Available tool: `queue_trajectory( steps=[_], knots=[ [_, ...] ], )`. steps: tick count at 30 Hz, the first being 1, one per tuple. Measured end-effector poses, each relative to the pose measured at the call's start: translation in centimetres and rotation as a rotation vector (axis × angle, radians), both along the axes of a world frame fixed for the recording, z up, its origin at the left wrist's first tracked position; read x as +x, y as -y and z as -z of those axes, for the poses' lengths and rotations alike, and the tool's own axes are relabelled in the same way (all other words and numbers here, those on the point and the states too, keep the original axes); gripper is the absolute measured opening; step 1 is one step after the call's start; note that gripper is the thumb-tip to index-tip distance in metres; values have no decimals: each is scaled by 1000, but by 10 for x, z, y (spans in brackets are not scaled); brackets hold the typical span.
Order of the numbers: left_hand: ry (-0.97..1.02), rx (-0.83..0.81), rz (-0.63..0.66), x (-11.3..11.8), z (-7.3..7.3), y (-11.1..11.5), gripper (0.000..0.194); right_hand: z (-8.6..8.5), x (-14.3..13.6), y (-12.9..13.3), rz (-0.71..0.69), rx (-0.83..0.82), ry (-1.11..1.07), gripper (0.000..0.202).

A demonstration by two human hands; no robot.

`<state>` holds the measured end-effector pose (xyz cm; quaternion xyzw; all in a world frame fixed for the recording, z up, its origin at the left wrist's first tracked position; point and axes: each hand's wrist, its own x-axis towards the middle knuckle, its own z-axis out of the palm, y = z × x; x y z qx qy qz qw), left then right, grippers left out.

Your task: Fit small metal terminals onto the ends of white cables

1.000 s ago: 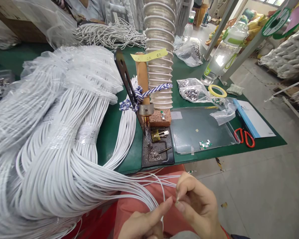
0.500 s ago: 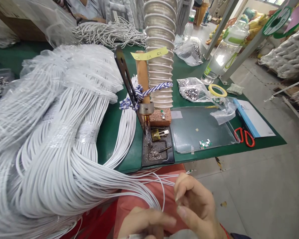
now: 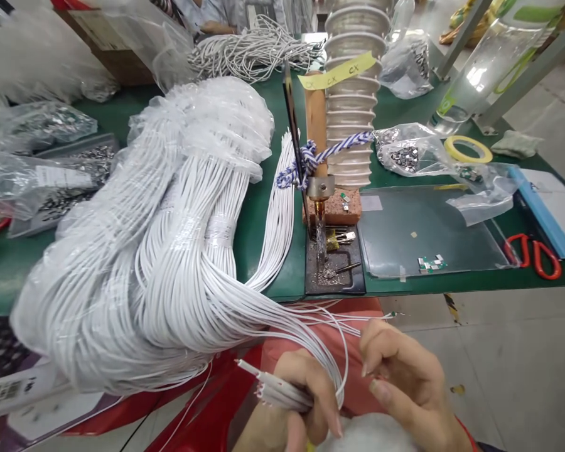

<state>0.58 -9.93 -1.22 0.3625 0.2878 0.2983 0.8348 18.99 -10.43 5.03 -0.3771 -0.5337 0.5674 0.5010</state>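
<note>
My left hand (image 3: 306, 389) is closed around a bundle of white cables (image 3: 282, 392), whose cut ends point left and show small coloured cores. Just to the right, my right hand (image 3: 402, 370) hovers with curled fingers, thumb and index tip apart, and nothing visible between them. Behind its knuckles a few cables run right to a small green circuit board (image 3: 393, 314) on a cable end. The cables come from a large plastic-wrapped cable bundle (image 3: 169, 251) at the left of the table.
A soldering iron (image 3: 319, 207) is tied upright by blue-white rope, above a black tray (image 3: 311, 285). Behind it rises a ribbed hose (image 3: 353, 119). To the right lie a clear mat (image 3: 390, 232), small green boards (image 3: 430, 263), red-handled scissors (image 3: 543, 258) and yellow tape (image 3: 468, 149).
The view has swung left, so the table's things sit farther right. My left hand has come up into view, showing the cable ends in it. My right hand keeps nearly the same curled shape.
</note>
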Motion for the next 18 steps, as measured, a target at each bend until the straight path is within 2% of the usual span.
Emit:
queue_trajectory(
  steps=[3, 6, 11, 15, 18],
  knots=[
    [191, 49, 56, 0, -2, -3, 68, 0, 1, 0, -5, -10, -5, 7],
    [253, 60, -12, 1, -2, -1, 59, -1, 2, 0, -5, -21, -1, 6],
    [362, 104, -44, 9, 1, -2, 54, 0, 1, -2, -7, -23, 2, 6],
    [348, 118, -97, 12, -4, -4, 56, 1, 0, -3, 3, -9, 14, 9],
    [261, 92, -164, 12, -13, -4, 55, 0, 0, -4, 17, 27, 59, 9]
  ],
)
